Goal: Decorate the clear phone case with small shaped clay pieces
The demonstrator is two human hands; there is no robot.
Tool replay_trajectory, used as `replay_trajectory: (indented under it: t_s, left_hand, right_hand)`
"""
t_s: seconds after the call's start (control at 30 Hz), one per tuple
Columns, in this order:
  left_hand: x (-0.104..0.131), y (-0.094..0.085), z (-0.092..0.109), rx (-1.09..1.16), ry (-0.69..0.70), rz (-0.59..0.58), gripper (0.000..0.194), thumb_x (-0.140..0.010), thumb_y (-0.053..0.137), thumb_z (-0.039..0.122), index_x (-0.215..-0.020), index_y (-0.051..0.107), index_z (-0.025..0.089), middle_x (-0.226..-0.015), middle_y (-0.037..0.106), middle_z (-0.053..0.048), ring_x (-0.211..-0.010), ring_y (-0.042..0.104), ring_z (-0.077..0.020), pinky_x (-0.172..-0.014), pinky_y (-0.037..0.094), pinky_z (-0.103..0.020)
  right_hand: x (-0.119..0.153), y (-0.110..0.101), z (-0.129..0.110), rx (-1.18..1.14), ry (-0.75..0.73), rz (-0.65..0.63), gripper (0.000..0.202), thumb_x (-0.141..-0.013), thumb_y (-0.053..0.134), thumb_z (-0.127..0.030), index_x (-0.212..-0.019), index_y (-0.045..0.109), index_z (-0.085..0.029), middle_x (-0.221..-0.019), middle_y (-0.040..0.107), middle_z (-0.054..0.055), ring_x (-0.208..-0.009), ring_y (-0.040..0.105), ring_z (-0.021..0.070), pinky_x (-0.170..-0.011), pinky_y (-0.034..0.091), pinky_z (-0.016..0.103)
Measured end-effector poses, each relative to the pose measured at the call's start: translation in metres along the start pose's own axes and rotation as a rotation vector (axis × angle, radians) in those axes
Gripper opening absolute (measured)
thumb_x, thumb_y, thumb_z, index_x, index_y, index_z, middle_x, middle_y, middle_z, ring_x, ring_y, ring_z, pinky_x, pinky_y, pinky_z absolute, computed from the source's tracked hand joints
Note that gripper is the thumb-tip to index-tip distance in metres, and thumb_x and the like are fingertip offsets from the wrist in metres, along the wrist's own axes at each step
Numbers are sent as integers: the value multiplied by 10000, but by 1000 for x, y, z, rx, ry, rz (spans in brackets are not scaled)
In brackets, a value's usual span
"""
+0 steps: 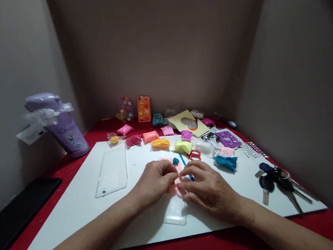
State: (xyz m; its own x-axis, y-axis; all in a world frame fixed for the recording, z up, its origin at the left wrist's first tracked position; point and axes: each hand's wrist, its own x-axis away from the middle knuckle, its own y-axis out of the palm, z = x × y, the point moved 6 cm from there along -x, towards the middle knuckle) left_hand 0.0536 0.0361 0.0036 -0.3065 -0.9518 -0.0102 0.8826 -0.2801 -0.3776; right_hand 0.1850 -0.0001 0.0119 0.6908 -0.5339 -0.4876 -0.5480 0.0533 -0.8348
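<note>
A clear phone case (pixel 174 214) lies on the white board between my hands, its upper part covered with a pale pink clay layer (pixel 166 160). My left hand (pixel 158 180) is over the case's left side, thumb and index finger pinched together; what they hold, if anything, is hidden. From the right, my right hand (pixel 208 185) comes over the case with fingers bent and apart, the fingertips close to the left ones and over the pink layer. A small teal clay lump (pixel 176 161) sits at the layer's top. A blue modelling tool (pixel 182 160) lies partly behind my right hand.
Another clear phone case (pixel 112 172) lies left on the white board (pixel 75 218). Red-handled scissors (pixel 194 154), a yellow clay packet (pixel 183 147) and a teal packet (pixel 226 162) lie beyond my hands. Keys (pixel 276 181) are at right, a purple tumbler (pixel 64 130) at left.
</note>
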Motion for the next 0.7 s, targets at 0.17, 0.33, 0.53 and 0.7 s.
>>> replay_trajectory:
  t_s: [0.17,0.33,0.53,0.7]
  left_hand:
    - [0,5,-7,-74,-12,-66,111,-695,498,132,-607,554,170,-524,536,22,-506,527,-119,-506,398,-232]
    - [0,4,-6,-97,-2,-64,116,-696,493,133,-609,560,172,-512,551,18,-492,520,-121,-503,390,-238]
    - [1,4,-3,-115,2,-57,119,-700,494,155,-597,550,173,-517,553,14,-501,527,-127,-506,387,-242]
    - [1,5,-4,-110,-3,-66,120,-700,489,155,-594,541,175,-515,546,16,-493,522,-123,-507,389,-242]
  right_hand:
    - [0,-10,-3,-26,-41,131,139,-855,552,-202,-773,664,-196,-921,631,66,-953,505,221,-821,457,408]
    - [-1,-8,-4,-35,-36,87,113,-847,557,-211,-844,669,-196,-948,630,69,-965,503,226,-830,452,421]
    - [3,-21,-5,-73,-52,259,259,-842,580,-214,-588,583,-162,-796,653,66,-812,536,205,-731,457,395]
    - [3,-19,-1,-61,-30,214,229,-877,521,-209,-697,661,-187,-809,643,64,-826,538,204,-745,462,395]
